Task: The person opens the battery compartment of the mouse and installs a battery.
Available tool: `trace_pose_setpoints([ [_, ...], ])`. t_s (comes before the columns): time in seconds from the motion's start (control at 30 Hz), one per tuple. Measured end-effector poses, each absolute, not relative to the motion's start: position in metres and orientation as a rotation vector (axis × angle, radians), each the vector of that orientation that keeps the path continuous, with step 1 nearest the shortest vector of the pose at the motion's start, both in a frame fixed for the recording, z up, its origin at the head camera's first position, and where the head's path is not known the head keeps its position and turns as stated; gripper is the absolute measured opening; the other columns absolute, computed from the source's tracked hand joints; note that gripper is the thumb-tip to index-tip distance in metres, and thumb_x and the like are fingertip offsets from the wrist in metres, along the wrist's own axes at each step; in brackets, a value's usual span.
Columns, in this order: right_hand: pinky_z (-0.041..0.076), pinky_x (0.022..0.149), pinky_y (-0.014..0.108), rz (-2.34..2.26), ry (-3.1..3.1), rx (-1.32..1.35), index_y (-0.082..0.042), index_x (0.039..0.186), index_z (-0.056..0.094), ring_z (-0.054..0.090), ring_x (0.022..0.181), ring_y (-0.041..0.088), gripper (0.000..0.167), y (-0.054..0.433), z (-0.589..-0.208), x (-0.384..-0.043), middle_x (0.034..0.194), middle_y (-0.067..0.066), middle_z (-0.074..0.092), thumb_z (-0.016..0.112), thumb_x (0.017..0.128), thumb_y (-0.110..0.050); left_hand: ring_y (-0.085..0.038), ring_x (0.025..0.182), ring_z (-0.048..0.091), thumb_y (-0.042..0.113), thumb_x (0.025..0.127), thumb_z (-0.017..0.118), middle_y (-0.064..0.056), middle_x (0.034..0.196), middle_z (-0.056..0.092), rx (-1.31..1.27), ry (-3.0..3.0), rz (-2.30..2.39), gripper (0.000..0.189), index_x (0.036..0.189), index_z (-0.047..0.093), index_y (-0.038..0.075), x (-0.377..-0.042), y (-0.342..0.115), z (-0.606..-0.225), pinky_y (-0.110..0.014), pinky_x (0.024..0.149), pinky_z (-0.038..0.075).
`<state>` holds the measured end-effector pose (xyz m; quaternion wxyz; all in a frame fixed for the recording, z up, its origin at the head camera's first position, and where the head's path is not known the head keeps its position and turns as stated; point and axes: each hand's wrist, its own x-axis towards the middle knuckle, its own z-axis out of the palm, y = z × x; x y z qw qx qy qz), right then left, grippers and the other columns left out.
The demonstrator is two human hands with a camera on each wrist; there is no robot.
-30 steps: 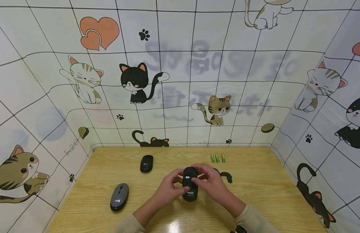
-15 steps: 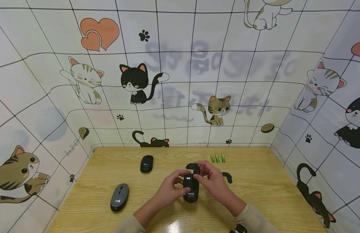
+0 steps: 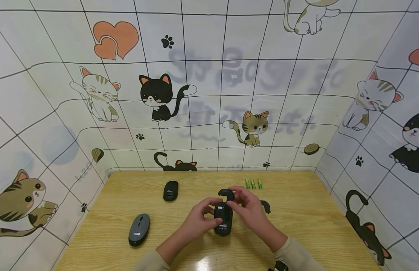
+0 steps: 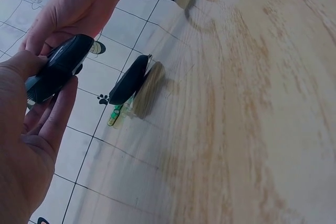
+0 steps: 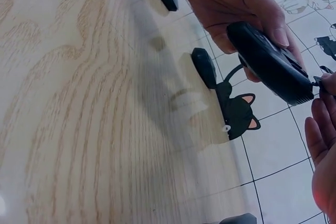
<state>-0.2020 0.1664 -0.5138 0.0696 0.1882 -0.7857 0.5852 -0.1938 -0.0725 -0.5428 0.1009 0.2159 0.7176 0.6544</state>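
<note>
My left hand (image 3: pixel 200 218) grips a black computer mouse (image 3: pixel 223 223) with its label-bearing underside facing up, thumb on one side. At the mouse's far end, my right hand (image 3: pixel 249 207) pinches a curved black cover (image 3: pixel 226 194). A gap shows between most of the cover and the mouse body in the head view. In the right wrist view the mouse (image 5: pixel 270 66) is held above the table, and the cover (image 5: pixel 319 82) is partly hidden by the right fingers. The left wrist view shows the mouse (image 4: pixel 60 66) between both hands.
Another curved black piece (image 3: pixel 265 206) lies just beyond the right hand. Three green batteries (image 3: pixel 253 183) lie at the table's back. A black mouse (image 3: pixel 171 190) and a grey mouse (image 3: pixel 139 229) rest on the left. A cat-patterned sheet (image 3: pixel 202 82) surrounds the wooden table (image 3: pixel 304 226).
The cover lay against the mouse a second ago; my right hand has drawn it away from the far end. My left hand keeps its grip, shifting slightly right.
</note>
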Motion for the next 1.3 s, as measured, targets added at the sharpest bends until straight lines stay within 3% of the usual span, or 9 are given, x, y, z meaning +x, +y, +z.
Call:
trace_pose_setpoints([
  [0.1, 0.058, 0.076, 0.030, 1.797, -2.318, 0.591, -0.013, 0.139, 0.070, 0.068, 0.084, 0.018, 0.038, 0.167, -0.513, -0.203, 0.096, 0.006, 0.075, 0.080, 0.102, -0.008, -0.024, 0.108, 0.074, 0.004, 0.097, 0.085, -0.010, 0.138, 0.063, 0.647, 2.125, 1.918, 0.059, 0.151, 0.063, 0.008, -0.193, -0.072, -0.543, -0.034, 0.084, 0.068],
  [0.2, 0.062, 0.076, 0.029, 1.854, -2.301, 0.596, -0.011, 0.139, 0.070, 0.070, 0.083, 0.018, 0.038, 0.169, -0.511, -0.204, 0.098, 0.011, 0.073, 0.080, 0.103, -0.007, -0.024, 0.109, 0.074, 0.005, 0.097, 0.085, -0.009, 0.140, 0.063, 0.647, 2.128, 1.910, 0.058, 0.151, 0.064, 0.011, -0.193, -0.072, -0.544, -0.034, 0.084, 0.068],
  [0.4, 0.068, 0.082, 0.035, 1.958, -2.311, 0.574, -0.006, 0.141, 0.069, 0.075, 0.087, 0.020, 0.038, 0.174, -0.507, -0.205, 0.102, 0.018, 0.072, 0.078, 0.104, -0.005, -0.024, 0.109, 0.074, 0.006, 0.098, 0.085, -0.010, 0.140, 0.063, 0.661, 2.125, 1.913, 0.058, 0.152, 0.063, 0.009, -0.195, -0.072, -0.547, -0.034, 0.084, 0.068],
  [0.6, 0.067, 0.081, 0.035, 1.958, -2.332, 0.575, -0.006, 0.143, 0.068, 0.076, 0.086, 0.020, 0.040, 0.184, -0.507, -0.209, 0.103, 0.018, 0.073, 0.077, 0.104, -0.005, -0.022, 0.108, 0.074, 0.004, 0.097, 0.084, -0.010, 0.140, 0.063, 0.677, 2.123, 1.915, 0.059, 0.152, 0.063, 0.010, -0.195, -0.073, -0.548, -0.034, 0.083, 0.068],
  [0.9, 0.068, 0.084, 0.047, 1.908, -2.426, 0.500, -0.002, 0.146, 0.067, 0.077, 0.091, 0.022, 0.044, 0.210, -0.512, -0.212, 0.103, 0.013, 0.066, 0.078, 0.103, -0.003, -0.023, 0.108, 0.074, 0.004, 0.097, 0.085, -0.008, 0.139, 0.063, 0.649, 2.131, 1.909, 0.058, 0.148, 0.067, 0.023, -0.195, -0.073, -0.548, -0.034, 0.083, 0.068],
  [1.1, 0.068, 0.086, 0.043, 1.851, -2.503, 0.432, -0.004, 0.147, 0.068, 0.078, 0.098, 0.028, 0.045, 0.234, -0.517, -0.216, 0.105, 0.014, 0.064, 0.078, 0.103, -0.004, -0.023, 0.108, 0.073, 0.003, 0.097, 0.085, -0.008, 0.139, 0.063, 0.630, 2.139, 1.904, 0.057, 0.148, 0.067, 0.022, -0.194, -0.074, -0.548, -0.033, 0.084, 0.067],
  [1.3, 0.068, 0.080, 0.044, 1.773, -2.542, 0.347, -0.005, 0.148, 0.067, 0.078, 0.095, 0.031, 0.046, 0.263, -0.525, -0.221, 0.105, 0.016, 0.066, 0.078, 0.104, -0.005, -0.023, 0.108, 0.073, 0.003, 0.097, 0.085, -0.008, 0.140, 0.063, 0.635, 2.145, 1.902, 0.058, 0.149, 0.066, 0.021, -0.194, -0.075, -0.547, -0.033, 0.083, 0.067],
])
